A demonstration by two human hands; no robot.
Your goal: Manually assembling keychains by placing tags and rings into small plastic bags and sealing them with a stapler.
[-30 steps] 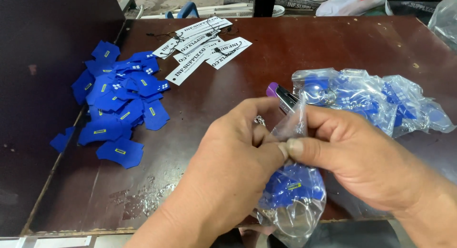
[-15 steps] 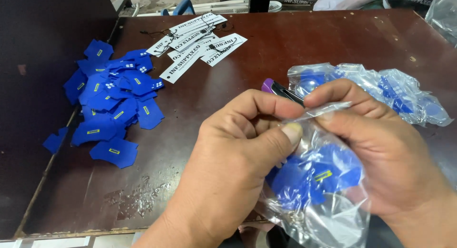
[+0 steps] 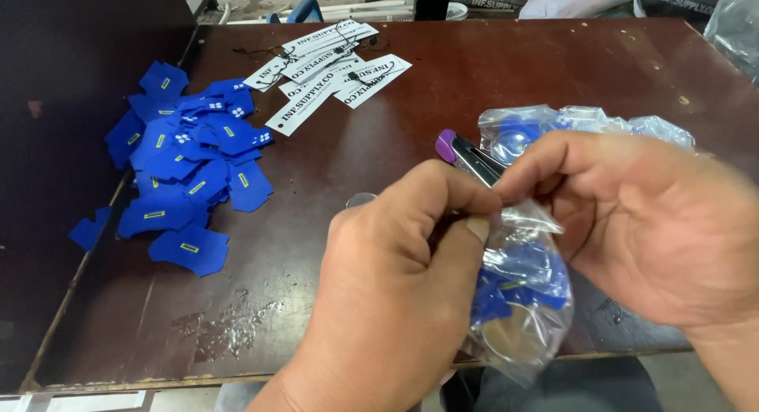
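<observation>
Head view: we look down at a dark brown table (image 3: 490, 88) with both hands close to the near edge.
Left hand (image 3: 395, 293): thumb and forefinger are pinched on the mouth of a small clear plastic bag (image 3: 522, 301); we hold it above the near edge of the table.
Right hand (image 3: 640, 222): fingers are closed on the same bag's top from the right; a purple-capped tool (image 3: 466, 155) shows between the hands, and we cannot tell which hand holds it.
Bag contents: blue pieces sit low in the bag, which hangs partly past the table edge.
Far right: more filled clear bags (image 3: 585, 123) lie just behind the right hand.
Left: a loose heap of blue fabric patches (image 3: 190, 167); white paper tags (image 3: 332, 72) lie farther back.
Risk, slip: the film is thin and slick; if either pinch loosens, we judge the bag could drop off the near edge.
Risk, spill: the mouth looks unsealed; tilting it could let pieces out.
Risk, tear: pulling the hands apart could rip the film.
</observation>
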